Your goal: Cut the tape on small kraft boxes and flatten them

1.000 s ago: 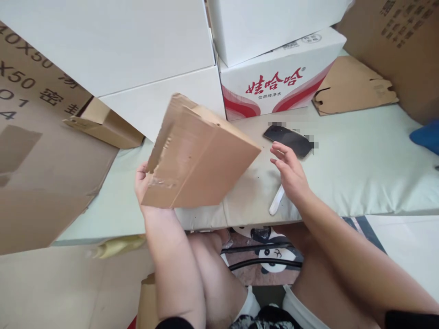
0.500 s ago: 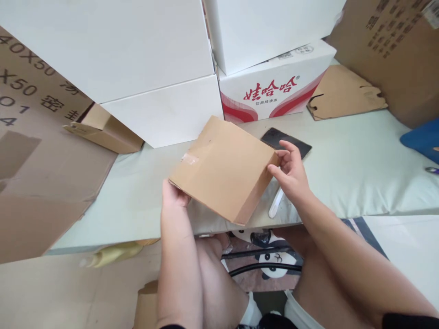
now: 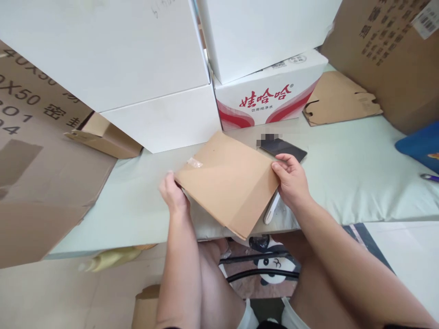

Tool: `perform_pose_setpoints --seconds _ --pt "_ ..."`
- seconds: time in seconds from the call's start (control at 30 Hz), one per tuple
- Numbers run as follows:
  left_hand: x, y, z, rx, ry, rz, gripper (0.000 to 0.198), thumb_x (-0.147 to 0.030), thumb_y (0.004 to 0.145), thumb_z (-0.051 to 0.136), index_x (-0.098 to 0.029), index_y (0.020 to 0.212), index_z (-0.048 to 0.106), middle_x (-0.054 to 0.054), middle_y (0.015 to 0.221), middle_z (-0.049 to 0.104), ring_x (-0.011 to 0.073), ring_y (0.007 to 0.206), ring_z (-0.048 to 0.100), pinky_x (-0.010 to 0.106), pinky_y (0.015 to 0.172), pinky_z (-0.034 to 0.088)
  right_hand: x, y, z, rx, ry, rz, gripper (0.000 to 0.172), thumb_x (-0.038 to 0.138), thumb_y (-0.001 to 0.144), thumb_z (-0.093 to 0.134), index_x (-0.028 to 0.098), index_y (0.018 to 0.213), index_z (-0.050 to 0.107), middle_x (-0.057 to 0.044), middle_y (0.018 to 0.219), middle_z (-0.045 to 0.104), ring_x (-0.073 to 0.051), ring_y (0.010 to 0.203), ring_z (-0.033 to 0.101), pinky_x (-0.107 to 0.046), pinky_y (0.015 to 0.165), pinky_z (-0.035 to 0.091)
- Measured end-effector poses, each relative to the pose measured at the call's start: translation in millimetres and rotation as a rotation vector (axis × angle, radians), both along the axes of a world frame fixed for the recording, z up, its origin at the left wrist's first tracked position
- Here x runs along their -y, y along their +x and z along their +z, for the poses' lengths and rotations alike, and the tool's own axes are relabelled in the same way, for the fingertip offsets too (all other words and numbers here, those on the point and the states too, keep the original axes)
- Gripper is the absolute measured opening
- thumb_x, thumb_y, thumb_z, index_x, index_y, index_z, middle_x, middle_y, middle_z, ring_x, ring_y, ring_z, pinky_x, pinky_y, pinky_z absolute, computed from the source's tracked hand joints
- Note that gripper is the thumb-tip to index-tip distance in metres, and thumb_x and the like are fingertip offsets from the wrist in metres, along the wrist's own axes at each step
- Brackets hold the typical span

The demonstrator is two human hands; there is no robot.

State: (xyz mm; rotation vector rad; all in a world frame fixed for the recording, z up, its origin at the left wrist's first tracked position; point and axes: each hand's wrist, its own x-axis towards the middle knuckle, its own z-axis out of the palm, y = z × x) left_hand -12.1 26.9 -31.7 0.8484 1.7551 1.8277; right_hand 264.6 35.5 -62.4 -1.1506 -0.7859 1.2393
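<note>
A flattened tan cardboard box (image 3: 229, 183) lies slanted between my hands over the pale green cloth, with a strip of clear tape near its upper left edge. My right hand (image 3: 292, 180) pinches its right corner, thumb on top and fingers curled at the edge. My left hand (image 3: 174, 192) is closed at the left corner; it is slightly blurred, and part of its grip is hidden by the card. Partly under the box's right side lies a white-handled tool (image 3: 272, 209), its other end covered. Just behind my right hand is a dark flat tablet-like object (image 3: 284, 150).
White cartons (image 3: 164, 123) and a red-and-white water carton (image 3: 267, 103) stand along the back. Large brown cartons (image 3: 41, 178) flank the left, with another (image 3: 394, 68) at the right. A flat cardboard piece (image 3: 343, 100), a blue object (image 3: 420, 146) and a pen (image 3: 430, 177) lie rightward.
The box has flattened, its right side panel now nearly level with the top. My right thumb has closed onto its corner. My left hand has shifted from beneath to the outer left corner.
</note>
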Motion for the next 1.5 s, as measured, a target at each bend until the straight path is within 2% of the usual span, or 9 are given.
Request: perform_pose_setpoints --seconds 0.23,0.33,0.53,0.73,0.97,1.1,1.23,1.37,1.5 --pt "-10 -3 -5.0 0.16 -0.117 0.063 0.029 -0.028 0.063 0.064 -0.021 0.053 0.038 -0.007 0.052 0.033 0.0079 0.05 0.031 0.023 0.047 0.025 -3 15 -3.9 -0.108 0.147 0.181 0.032 0.026 0.068 0.056 0.026 0.1 0.06 0.0 0.08 0.062 -0.02 0.07 0.063 -0.037 0.064 0.056" --pt "-13 -6 -8.4 0.225 -0.073 0.06 0.024 -0.029 0.063 0.065 -0.02 0.056 0.044 -0.006 0.055 0.042 0.009 0.053 0.039 0.022 0.049 0.032 2 7 -4.6 -0.018 0.139 0.186 0.054 0.023 0.071 0.065 0.033 0.122 0.052 0.004 0.082 0.061 -0.018 0.072 0.065 -0.037 0.07 0.059" --pt "-8 -3 -11.0 0.195 -0.024 -0.003 0.028 -0.031 0.066 0.065 -0.021 0.057 0.04 -0.007 0.055 0.038 0.008 0.052 0.036 0.022 0.05 0.028 3 -5 -25.1 0.533 0.379 0.001 0.104 0.047 0.069 0.083 0.037 0.152 0.022 -0.013 0.144 0.053 -0.033 0.123 0.063 -0.055 0.102 0.053" --pt "-5 -8 -11.6 0.194 -0.016 0.018 0.03 -0.034 0.07 0.067 -0.021 0.06 0.043 -0.006 0.058 0.041 0.0085 0.052 0.039 0.022 0.052 0.032 -6 4 -38.2 0.752 0.263 -0.015 0.086 0.041 0.079 0.074 0.035 0.153 0.03 0.001 0.081 0.065 -0.026 0.068 0.065 -0.052 0.077 0.056" --pt "-4 -17 -11.9 0.131 -0.023 0.129 0.03 -0.028 0.073 0.063 -0.022 0.058 0.037 -0.008 0.056 0.032 0.0084 0.053 0.032 0.023 0.052 0.027 -7 12 -13.8 0.696 0.277 -0.341 0.011 0.032 0.089 0.06 0.025 0.096 0.058 -0.003 0.086 0.064 -0.021 0.079 0.063 -0.04 0.078 0.053" --pt "-4 -15 -12.8 0.013 -0.043 0.19 0.033 -0.026 0.081 0.059 -0.022 0.059 0.034 -0.008 0.058 0.026 0.0088 0.055 0.027 0.024 0.053 0.022 5 4 -13.2 0.954 0.581 0.099 0.017 0.027 0.089 0.053 0.025 0.075 0.062 -0.005 0.079 0.067 -0.025 0.082 0.064 -0.046 0.082 0.052" --pt "-6 -10 -13.9 -0.083 -0.063 0.197 0.035 -0.026 0.088 0.055 -0.021 0.06 0.034 -0.007 0.06 0.029 0.0097 0.059 0.027 0.025 0.055 0.023 25 -17 -12.1 1.032 0.819 0.488 0.021 0.032 0.085 0.059 0.023 0.099 0.072 -0.013 0.11 0.075 -0.036 0.112 0.065 -0.058 0.1 0.048" --pt "-9 -7 -15.2 -0.131 -0.07 0.198 0.037 -0.026 0.093 0.053 -0.022 0.061 0.033 -0.007 0.06 0.029 0.0098 0.059 0.026 0.026 0.056 0.024 44 -38 -4.1 0.892 0.676 0.674 0.021 0.034 0.089 0.061 0.023 0.104 0.071 -0.011 0.111 0.077 -0.03 0.107 0.07 -0.043 0.088 0.056" --pt "-11 -7 -14.7 -0.131 -0.068 0.22 0.036 -0.02 0.094 0.049 -0.022 0.062 0.033 -0.008 0.059 0.028 0.0099 0.059 0.026 0.026 0.056 0.024 60 -53 3.9 0.951 0.286 0.509 0.023 0.036 0.088 0.062 0.022 0.07 0.06 -0.005 0.07 0.069 -0.02 0.066 0.065 -0.031 0.06 0.044"
